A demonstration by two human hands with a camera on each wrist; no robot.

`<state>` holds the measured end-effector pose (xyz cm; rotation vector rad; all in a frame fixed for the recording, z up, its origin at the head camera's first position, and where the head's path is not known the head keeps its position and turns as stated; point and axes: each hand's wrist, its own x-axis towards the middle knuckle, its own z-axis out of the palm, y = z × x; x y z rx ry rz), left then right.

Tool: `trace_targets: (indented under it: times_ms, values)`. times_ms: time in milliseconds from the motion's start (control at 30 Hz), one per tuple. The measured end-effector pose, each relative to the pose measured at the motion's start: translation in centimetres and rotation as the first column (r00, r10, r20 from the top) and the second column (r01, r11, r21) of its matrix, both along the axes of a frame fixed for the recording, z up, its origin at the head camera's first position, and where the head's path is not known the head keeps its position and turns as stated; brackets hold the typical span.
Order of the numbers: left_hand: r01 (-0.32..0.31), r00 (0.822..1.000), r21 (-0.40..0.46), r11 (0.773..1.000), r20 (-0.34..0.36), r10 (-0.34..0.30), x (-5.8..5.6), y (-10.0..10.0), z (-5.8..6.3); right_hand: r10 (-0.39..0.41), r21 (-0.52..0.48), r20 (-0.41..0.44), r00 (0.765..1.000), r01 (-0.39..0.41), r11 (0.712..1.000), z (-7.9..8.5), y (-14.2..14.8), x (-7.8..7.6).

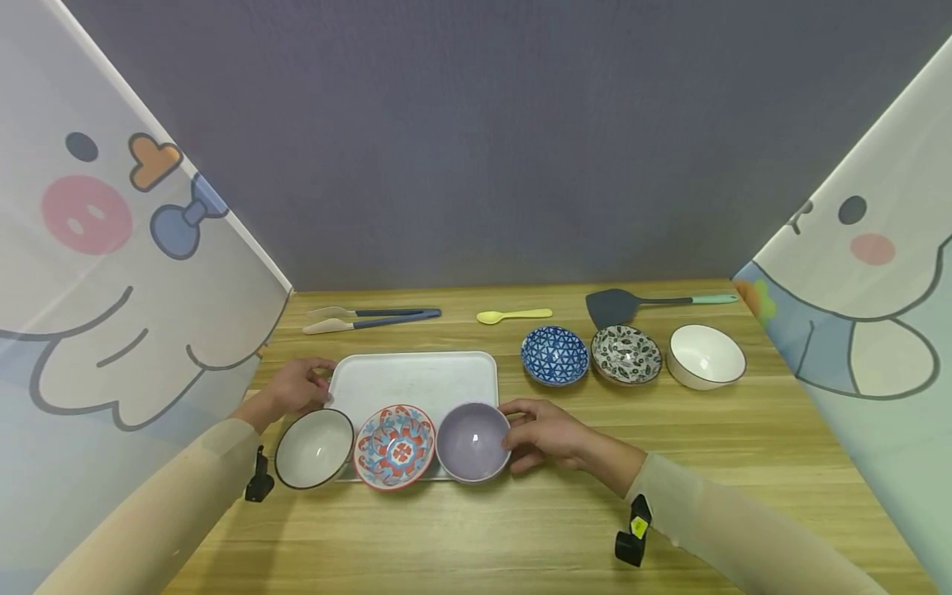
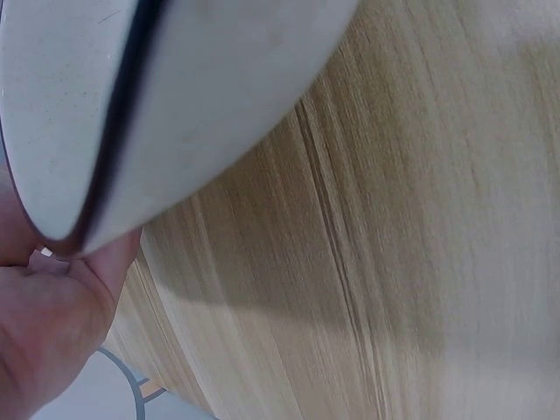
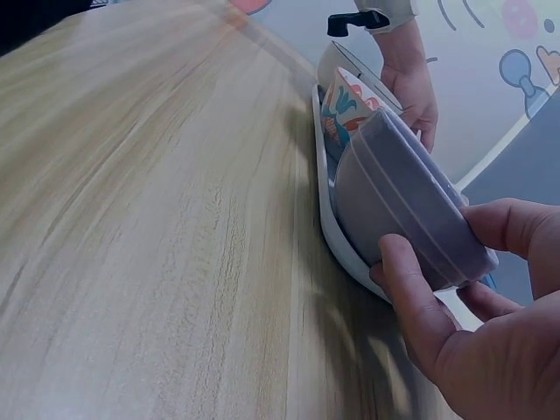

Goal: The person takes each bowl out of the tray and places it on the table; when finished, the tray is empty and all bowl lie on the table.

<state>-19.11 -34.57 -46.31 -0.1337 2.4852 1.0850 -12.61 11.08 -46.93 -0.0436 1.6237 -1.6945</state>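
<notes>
A white tray (image 1: 412, 372) lies on the wooden table, with three bowls in a row along its near side. My left hand (image 1: 299, 385) grips the tray's left edge, just behind a white dark-rimmed bowl (image 1: 315, 449). That bowl overhangs the tray's near left corner and fills the top of the left wrist view. In the middle is a red-and-blue patterned bowl (image 1: 394, 447). At the right, a purple bowl (image 3: 398, 197) sits tilted in the right wrist view. My right hand (image 1: 546, 436) holds it, one digit on the rim and another low on its outer wall.
To the right stand a blue patterned bowl (image 1: 554, 355), a black-and-white leaf-patterned bowl (image 1: 626, 354) and another white bowl (image 1: 706, 356). Along the back lie tongs (image 1: 372, 320), a yellow spoon (image 1: 515, 316) and a dark spatula (image 1: 613, 307). A grey wall (image 1: 513, 149) rises behind them.
</notes>
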Motion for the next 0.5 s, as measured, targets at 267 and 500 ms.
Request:
trace_targets:
  times_ms: [267, 500]
  values:
    - [0.004, 1.000, 0.011, 1.000, 0.004, -0.004, -0.07, -0.06, -0.13, -0.015, 0.007, -0.007, 1.000, 0.015, 1.000, -0.02, 0.16, 0.01]
    - [0.006, 1.000, -0.001, 1.000, 0.003, -0.006, 0.08, -0.02, -0.09, -0.021, 0.010, -0.011, 1.000, 0.021, 1.000, 0.06, 0.24, 0.10]
